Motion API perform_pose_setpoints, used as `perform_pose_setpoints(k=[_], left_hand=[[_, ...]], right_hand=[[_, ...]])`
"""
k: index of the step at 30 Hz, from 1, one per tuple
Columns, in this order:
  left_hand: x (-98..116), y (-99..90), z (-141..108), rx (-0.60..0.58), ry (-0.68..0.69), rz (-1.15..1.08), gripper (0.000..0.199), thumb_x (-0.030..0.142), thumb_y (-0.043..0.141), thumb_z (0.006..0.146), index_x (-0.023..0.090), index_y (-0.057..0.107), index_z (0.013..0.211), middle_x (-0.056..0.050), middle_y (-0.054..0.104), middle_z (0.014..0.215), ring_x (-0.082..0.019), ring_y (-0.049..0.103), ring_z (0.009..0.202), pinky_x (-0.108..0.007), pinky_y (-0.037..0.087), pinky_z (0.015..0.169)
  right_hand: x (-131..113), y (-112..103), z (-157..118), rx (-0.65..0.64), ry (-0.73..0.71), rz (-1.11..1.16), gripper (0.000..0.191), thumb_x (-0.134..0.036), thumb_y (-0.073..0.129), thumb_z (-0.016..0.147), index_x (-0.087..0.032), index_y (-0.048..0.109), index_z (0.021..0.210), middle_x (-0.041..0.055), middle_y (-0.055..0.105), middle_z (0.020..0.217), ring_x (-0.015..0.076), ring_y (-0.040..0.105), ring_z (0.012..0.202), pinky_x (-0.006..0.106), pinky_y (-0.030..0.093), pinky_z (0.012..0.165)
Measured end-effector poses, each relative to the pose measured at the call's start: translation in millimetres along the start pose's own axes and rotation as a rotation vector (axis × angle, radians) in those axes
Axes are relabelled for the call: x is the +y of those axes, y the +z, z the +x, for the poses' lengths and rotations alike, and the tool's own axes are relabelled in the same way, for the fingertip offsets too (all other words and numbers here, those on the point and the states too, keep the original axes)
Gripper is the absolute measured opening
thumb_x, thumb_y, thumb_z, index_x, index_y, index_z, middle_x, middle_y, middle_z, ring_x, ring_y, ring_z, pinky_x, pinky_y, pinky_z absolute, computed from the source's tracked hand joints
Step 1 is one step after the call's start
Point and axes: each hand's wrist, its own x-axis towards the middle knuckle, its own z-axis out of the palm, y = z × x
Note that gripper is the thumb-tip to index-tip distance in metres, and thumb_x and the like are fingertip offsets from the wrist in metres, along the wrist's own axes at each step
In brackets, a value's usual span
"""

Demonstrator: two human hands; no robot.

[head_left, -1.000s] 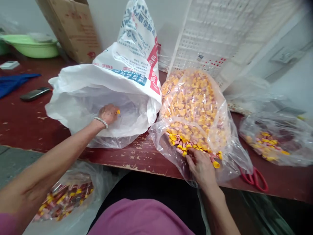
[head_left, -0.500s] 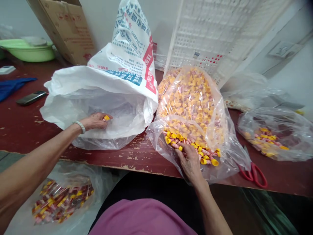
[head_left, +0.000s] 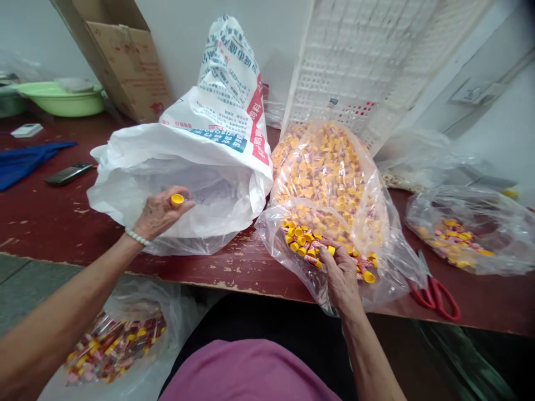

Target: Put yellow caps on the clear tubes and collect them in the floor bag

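Raised now, my left hand [head_left: 161,213] pinches a yellow cap [head_left: 177,199] over the woven sack [head_left: 225,192] | right hand [head_left: 340,275] grasps capped tubes [head_left: 303,242] in the clear bag [head_left: 397,262]

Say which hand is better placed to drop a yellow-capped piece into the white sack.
Left, probably: the left hand is over the open white woven sack, holding a yellow-capped piece, while the right hand is down among pieces in the clear plastic bag.

A chipped dark-red table [head_left: 50,223] holds a green basin [head_left: 62,100], phone [head_left: 69,174], blue cloth [head_left: 29,164], red-handled scissors [head_left: 434,299].
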Motion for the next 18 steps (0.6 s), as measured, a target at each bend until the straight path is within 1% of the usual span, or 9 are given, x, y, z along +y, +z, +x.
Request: perform_pose_setpoints(k=[1, 3, 4, 6, 9, 10, 12, 16, 18], left_hand=[[10.7, -1.0, -11.3, 0.007, -0.011, -0.077, 0.033, 0.034, 0.058, 0.083, 0.011, 0.059, 0.106, -0.007, 0.064, 0.096, -0.016, 0.056, 0.082, -0.027, 0.041, 0.080], [37.7, -0.8, -34.8, -0.059, -0.041, -0.322, 0.034, 0.037, 0.061, 0.081, 0.013, 0.061, 0.104, -0.007, 0.065, 0.096, -0.016, 0.058, 0.082, -0.025, 0.044, 0.077], [52.7, 0.4, -46.0, -0.130, -0.071, -0.466, 0.034, 0.038, 0.063, 0.079, 0.014, 0.062, 0.103, -0.006, 0.066, 0.096, -0.016, 0.059, 0.083, -0.025, 0.045, 0.076], [81.6, 3.8, -65.6, -0.268, -0.131, -0.653, 0.034, 0.037, 0.068, 0.075, 0.015, 0.066, 0.100, -0.007, 0.067, 0.095, -0.018, 0.060, 0.084, -0.026, 0.045, 0.076], [112.0, 10.3, -85.8, -0.424, -0.150, -0.764, 0.034, 0.038, 0.069, 0.074, 0.016, 0.068, 0.100, -0.006, 0.068, 0.096, -0.019, 0.060, 0.085, -0.027, 0.046, 0.077], [117.8, 12.6, -90.0, -0.462, -0.148, -0.796, 0.034, 0.038, 0.068, 0.074, 0.016, 0.067, 0.101, -0.006, 0.068, 0.096, -0.019, 0.060, 0.085, -0.027, 0.046, 0.076], [125.1, 17.3, -95.3, -0.512, -0.158, -0.845, 0.034, 0.038, 0.068, 0.075, 0.016, 0.067, 0.101, -0.006, 0.067, 0.095, -0.019, 0.059, 0.084, -0.027, 0.046, 0.076], [133.6, 24.8, -98.7, -0.572, -0.178, -0.948, 0.029, 0.036, 0.068, 0.076, 0.015, 0.066, 0.096, -0.005, 0.065, 0.091, -0.017, 0.057, 0.082, -0.026, 0.045, 0.075], [137.0, 27.2, -99.8, -0.587, -0.185, -1.014, 0.028, 0.036, 0.068, 0.075, 0.014, 0.066, 0.091, -0.003, 0.062, 0.083, -0.014, 0.054, 0.074, -0.023, 0.044, 0.068]], right_hand=[[-7.7, 3.1, -1.9, -0.027, 0.025, 0.026, 0.030, -0.045, 0.051, 0.086, -0.018, 0.057, 0.099, 0.0023, 0.063, 0.085, 0.0145, 0.058, 0.073, 0.029, 0.049, 0.067], [-28.5, 12.1, -8.4, -0.102, 0.018, 0.033, 0.026, -0.043, 0.053, 0.086, -0.020, 0.057, 0.099, 0.0013, 0.062, 0.085, 0.0143, 0.058, 0.074, 0.029, 0.048, 0.067], [-40.5, 17.7, -12.7, -0.148, -0.029, 0.020, 0.024, -0.041, 0.053, 0.087, -0.020, 0.057, 0.099, 0.0015, 0.062, 0.086, 0.0147, 0.058, 0.075, 0.029, 0.049, 0.068], [-63.6, 29.8, -21.4, -0.254, -0.179, -0.028, 0.022, -0.036, 0.052, 0.088, -0.021, 0.057, 0.103, 0.0032, 0.063, 0.092, 0.0162, 0.060, 0.083, 0.031, 0.050, 0.073], [-84.3, 45.7, -30.0, -0.394, -0.412, -0.143, 0.028, -0.030, 0.047, 0.092, -0.022, 0.053, 0.117, 0.0063, 0.063, 0.107, 0.0177, 0.060, 0.097, 0.033, 0.049, 0.085], [-86.3, 49.2, -31.1, -0.429, -0.461, -0.184, 0.030, -0.029, 0.045, 0.092, -0.022, 0.051, 0.121, 0.0068, 0.062, 0.111, 0.0178, 0.059, 0.101, 0.033, 0.048, 0.088], [-85.1, 53.1, -31.5, -0.484, -0.505, -0.246, 0.032, -0.027, 0.043, 0.093, -0.022, 0.048, 0.125, 0.0070, 0.061, 0.115, 0.0178, 0.058, 0.104, 0.034, 0.047, 0.091], [-79.2, 53.7, -30.5, -0.498, -0.489, -0.251, 0.035, -0.029, 0.042, 0.094, -0.023, 0.047, 0.128, 0.0069, 0.060, 0.116, 0.0177, 0.056, 0.105, 0.035, 0.046, 0.092], [-79.5, 54.1, -31.3, -0.502, -0.489, -0.257, 0.034, -0.029, 0.041, 0.094, -0.023, 0.048, 0.127, 0.0068, 0.061, 0.109, 0.0175, 0.057, 0.100, 0.035, 0.048, 0.089]])
